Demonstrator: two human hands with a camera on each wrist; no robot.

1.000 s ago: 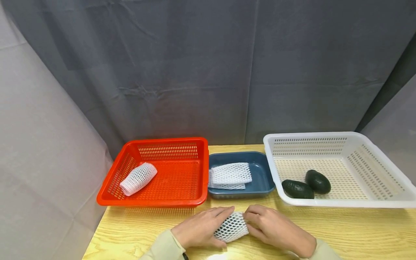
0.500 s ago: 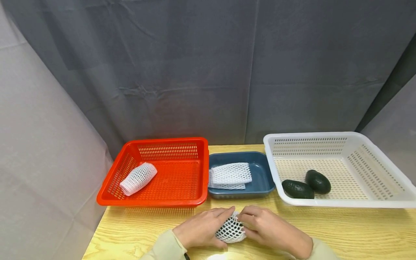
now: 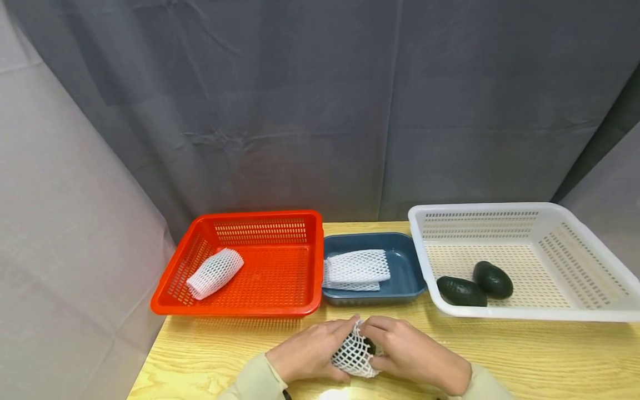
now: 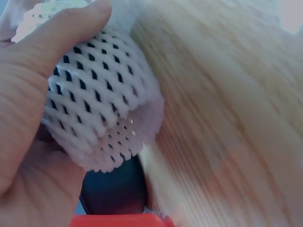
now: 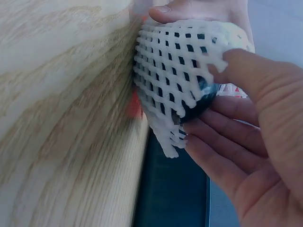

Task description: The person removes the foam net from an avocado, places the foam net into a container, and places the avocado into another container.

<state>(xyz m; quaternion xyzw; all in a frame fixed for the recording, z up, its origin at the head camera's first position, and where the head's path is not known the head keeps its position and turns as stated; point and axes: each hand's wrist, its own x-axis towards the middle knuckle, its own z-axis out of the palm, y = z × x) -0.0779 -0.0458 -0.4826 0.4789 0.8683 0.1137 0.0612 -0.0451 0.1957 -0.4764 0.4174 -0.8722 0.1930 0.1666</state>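
Low in the head view, a white foam net sleeve [image 3: 352, 355] lies over a dark green avocado [image 3: 370, 345] at the table's front. My left hand [image 3: 310, 350] grips the sleeved avocado from the left, with the thumb over the mesh [image 4: 94, 80] in the left wrist view. On the other side, my right hand [image 3: 410, 353] pinches the sleeve's edge between thumb and fingers. The right wrist view shows the bare avocado skin [image 5: 201, 101] at the sleeve's open end, with my right fingers beneath it. One loose flap of net hangs past the fruit.
A red basket [image 3: 235, 311] at left holds one bundle in foam net [image 3: 215, 274]. Flat foam nets [image 3: 357, 266] lie in the blue tray [image 3: 405, 272] behind my hands. In the white basket [image 3: 545, 278] at right sit two avocados [image 3: 493, 279]. Grey curtain [image 3: 320, 139] stands behind.
My right hand has moved left, closer to the left hand, drawing in the sleeve's right end. Dark avocado skin now shows there. The left hand keeps its grip almost in place.
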